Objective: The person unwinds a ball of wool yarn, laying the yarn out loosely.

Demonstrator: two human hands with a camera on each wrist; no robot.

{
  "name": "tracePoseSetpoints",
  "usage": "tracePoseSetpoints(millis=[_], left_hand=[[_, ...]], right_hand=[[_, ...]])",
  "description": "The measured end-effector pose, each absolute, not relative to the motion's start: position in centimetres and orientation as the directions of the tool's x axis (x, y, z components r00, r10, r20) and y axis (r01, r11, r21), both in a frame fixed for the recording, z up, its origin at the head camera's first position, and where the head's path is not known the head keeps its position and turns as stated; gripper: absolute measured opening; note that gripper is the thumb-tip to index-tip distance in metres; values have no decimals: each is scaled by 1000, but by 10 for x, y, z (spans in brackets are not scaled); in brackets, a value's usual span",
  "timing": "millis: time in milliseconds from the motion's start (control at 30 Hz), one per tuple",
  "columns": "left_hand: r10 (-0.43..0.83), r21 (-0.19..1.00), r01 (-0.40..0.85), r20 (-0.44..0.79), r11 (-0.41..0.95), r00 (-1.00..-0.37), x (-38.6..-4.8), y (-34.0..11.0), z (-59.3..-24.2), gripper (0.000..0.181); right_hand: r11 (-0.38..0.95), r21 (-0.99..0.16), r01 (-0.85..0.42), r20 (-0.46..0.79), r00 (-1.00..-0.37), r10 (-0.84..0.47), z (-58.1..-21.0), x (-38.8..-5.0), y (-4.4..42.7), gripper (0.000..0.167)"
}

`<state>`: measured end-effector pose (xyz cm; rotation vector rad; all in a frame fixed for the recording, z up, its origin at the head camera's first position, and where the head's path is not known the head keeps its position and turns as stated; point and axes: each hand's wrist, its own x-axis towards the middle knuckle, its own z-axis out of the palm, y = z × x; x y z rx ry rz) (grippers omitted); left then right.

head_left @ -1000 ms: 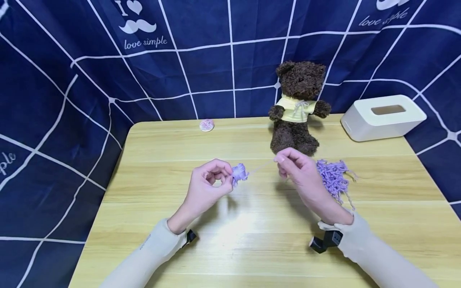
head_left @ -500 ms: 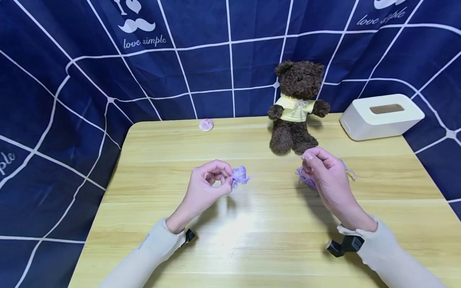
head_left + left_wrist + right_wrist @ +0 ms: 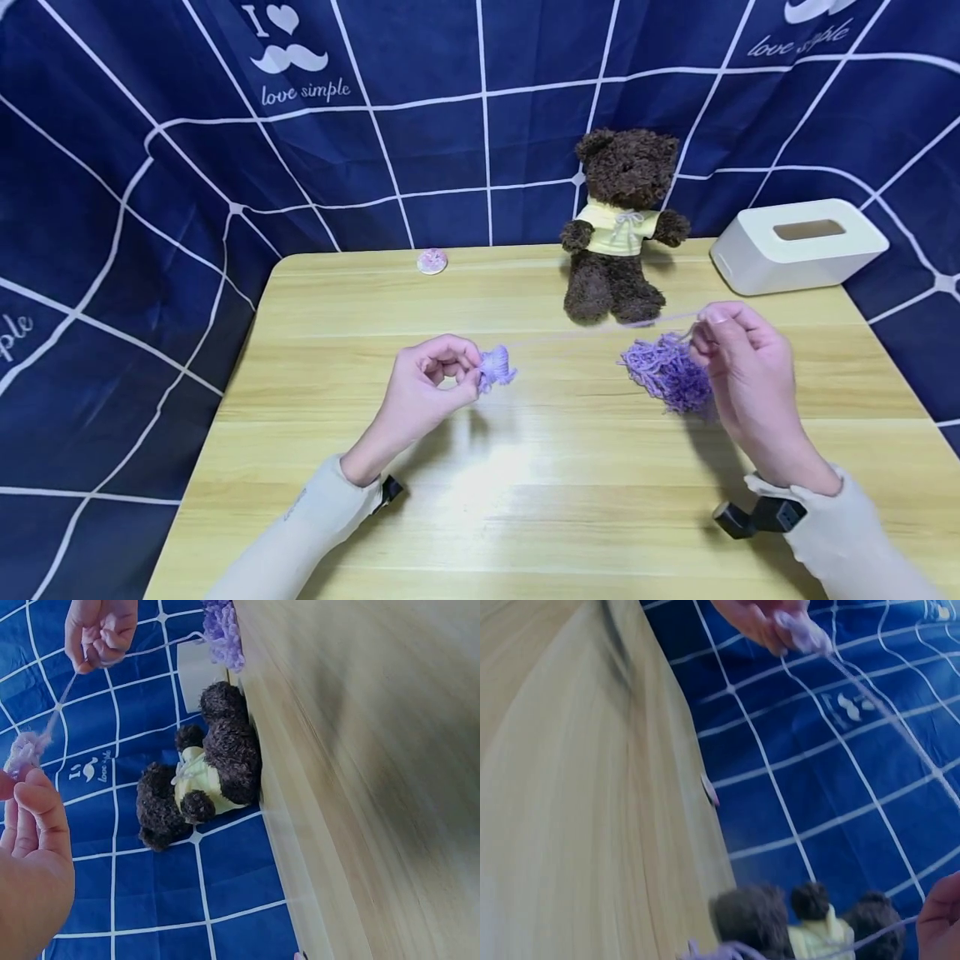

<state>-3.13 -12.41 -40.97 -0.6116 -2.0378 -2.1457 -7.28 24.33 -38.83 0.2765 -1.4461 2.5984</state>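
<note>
My left hand (image 3: pixel 431 396) pinches a small wound bundle of purple yarn (image 3: pixel 495 367) between thumb and fingertips, above the table. From the bundle a thin yarn strand (image 3: pixel 592 330) runs rightward, stretched straight, to my right hand (image 3: pixel 753 383), whose thumb and forefinger pinch it. A loose, curly pile of purple yarn (image 3: pixel 667 371) lies on the table just left of the right hand, which partly covers it. In the left wrist view, another length of yarn (image 3: pixel 161 646) goes from the right hand (image 3: pixel 100 634) to that pile.
A brown teddy bear (image 3: pixel 626 225) in a yellow top is at the back of the wooden table (image 3: pixel 337 308). To its right stands a white tissue box (image 3: pixel 798 246); a round pink-and-white disc (image 3: pixel 432 261) lies at the back edge. A dark blue curtain (image 3: pixel 420 150) hangs behind.
My right hand has moved rightward, away from the left, and the strand between the hands has grown longer. The left hand stays nearly in place with the bundle.
</note>
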Motion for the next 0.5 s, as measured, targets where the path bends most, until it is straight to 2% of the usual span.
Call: tracePoseSetpoints(millis=[233,500], left_hand=[[197,938,339,347,-75,-917,-32,-127,-405,14],[193,940,337,342,-57,-920,-32,-127,-407,14]], right_hand=[[-647,-703,-294,260,-954,151,-383,-79,270,18],[-685,-606,-404,201,-911,359,-381,-86,303,14]])
